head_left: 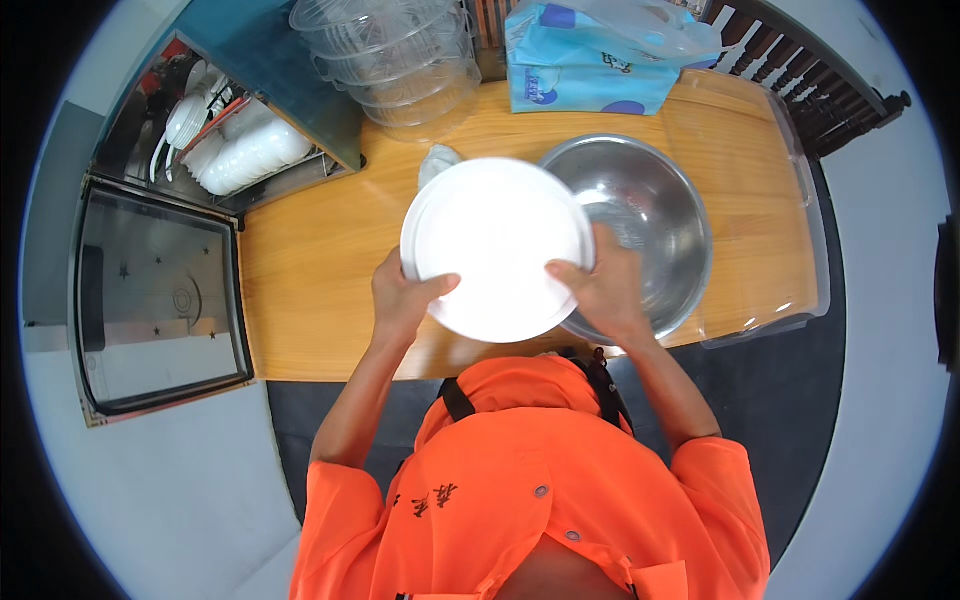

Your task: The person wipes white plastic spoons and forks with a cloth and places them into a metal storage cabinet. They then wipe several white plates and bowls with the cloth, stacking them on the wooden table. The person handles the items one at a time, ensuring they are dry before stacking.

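Head view: the white round plate (497, 250) is held with both hands in front of the person's body, above the wooden table (320, 290). The left hand (401, 298) grips the plate at its lower left edge. Its thumb lies on the upper face and points inward, to the right; the other fingers go behind the rim, where they are mostly hidden. The right hand (610, 285) grips the right edge in a similar manner: the thumb is on the face, pointing to the left, and the rest of the fingers are at the outer side of the rim, a little blurred. On both sides the edge of the plate is between thumb and fingers. Whether it is one plate or several together, I cannot tell.

The right part of the plate covers a part of the steel basin (665, 230), which stands on the table; whether these two touch, I also cannot tell. A pale crumpled thing (437, 161) shows just beyond the plate's upper left edge. Farther back there are stacked clear containers (400, 70) and a blue package (590, 75).
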Demonstrator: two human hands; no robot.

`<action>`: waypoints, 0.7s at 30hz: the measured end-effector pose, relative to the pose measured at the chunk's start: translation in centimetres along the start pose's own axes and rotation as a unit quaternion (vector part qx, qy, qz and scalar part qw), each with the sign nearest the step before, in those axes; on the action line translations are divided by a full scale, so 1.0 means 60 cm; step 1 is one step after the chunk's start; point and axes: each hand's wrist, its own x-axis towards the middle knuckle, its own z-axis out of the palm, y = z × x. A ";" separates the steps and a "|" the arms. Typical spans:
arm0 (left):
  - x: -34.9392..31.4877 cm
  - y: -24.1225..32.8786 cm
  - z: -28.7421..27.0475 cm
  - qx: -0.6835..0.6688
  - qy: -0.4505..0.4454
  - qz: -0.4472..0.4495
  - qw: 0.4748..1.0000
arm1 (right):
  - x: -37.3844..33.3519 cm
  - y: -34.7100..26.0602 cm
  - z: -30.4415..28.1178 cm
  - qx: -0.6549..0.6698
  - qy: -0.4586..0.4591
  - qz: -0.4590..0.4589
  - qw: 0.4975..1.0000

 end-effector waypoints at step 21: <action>0.121 -0.281 -0.188 0.277 -0.121 -0.035 0.953 | -0.055 0.150 0.322 -0.116 -0.059 0.198 0.972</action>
